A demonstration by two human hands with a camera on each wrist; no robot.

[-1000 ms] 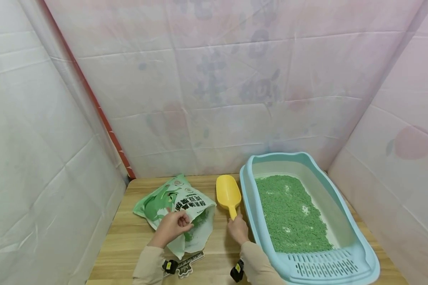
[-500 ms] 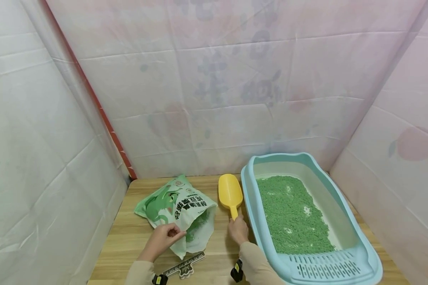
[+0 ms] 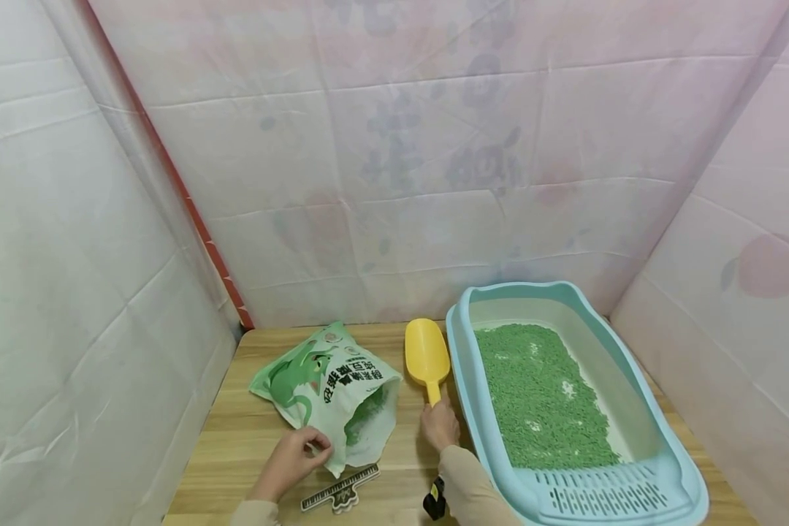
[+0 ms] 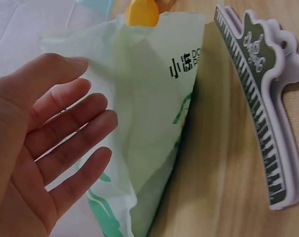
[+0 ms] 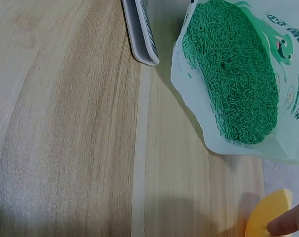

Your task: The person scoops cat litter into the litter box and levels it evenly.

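Note:
A green and white cat litter bag [image 3: 329,387] lies on the table, its mouth gaping towards the front right and green pellets [image 5: 233,74] showing inside. At the bag's front edge is my left hand [image 3: 296,460]. Its fingers [image 4: 70,143] are loosely bent and spread, with nothing between them in the left wrist view. My right hand [image 3: 440,425] grips the handle of a yellow scoop [image 3: 427,352], whose bowl points away from me on the table between bag and litter box. Only a fingertip and a bit of yellow handle show in the right wrist view.
On the right stands a light blue litter box [image 3: 462,380] with green litter [image 3: 539,402] across its floor. A bag clip [image 3: 342,489] with piano-key markings lies in front of the bag. White sheets [image 3: 394,219] hang around the table's back and sides.
My left hand has drawn back down and left from over the bag's mouth to its front edge, uncovering the clip. My right hand stays on the scoop handle.

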